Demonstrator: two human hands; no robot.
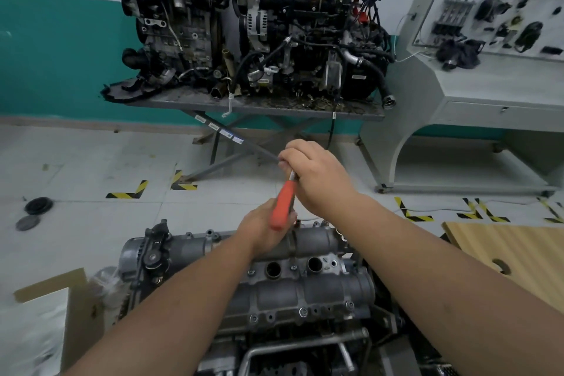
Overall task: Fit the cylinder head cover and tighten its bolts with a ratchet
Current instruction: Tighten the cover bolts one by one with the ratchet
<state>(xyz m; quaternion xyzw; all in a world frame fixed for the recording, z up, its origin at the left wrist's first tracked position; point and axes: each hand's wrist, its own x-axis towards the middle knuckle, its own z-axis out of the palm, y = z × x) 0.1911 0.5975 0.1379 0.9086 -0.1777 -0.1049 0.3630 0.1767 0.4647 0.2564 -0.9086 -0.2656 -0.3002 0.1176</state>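
You are looking through 1 head-worn camera, facing forward and down, close over the cylinder head cover, taking in the workshop floor beyond.

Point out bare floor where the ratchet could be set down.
Bare tiles lie between the cylinder head cover and the engine table, and left toward the black discs. Crowded: cardboard box at left, wooden board at right.
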